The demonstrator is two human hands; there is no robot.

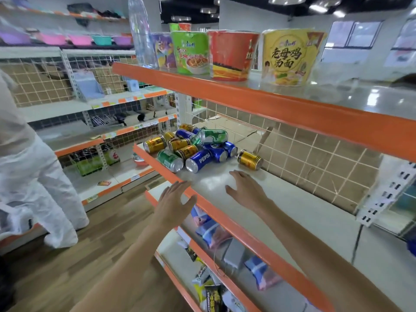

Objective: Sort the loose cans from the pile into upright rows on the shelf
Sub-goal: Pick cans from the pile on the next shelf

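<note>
Just beyond both fingers (236, 174), cans (191, 147)

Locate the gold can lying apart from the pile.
The gold can lies on its side on the middle shelf, right of the pile, by the wire back grid.

Noodle cups (233, 55) above hands; snack packs (211, 230) below; person in white suit (38, 176) far left.
</note>
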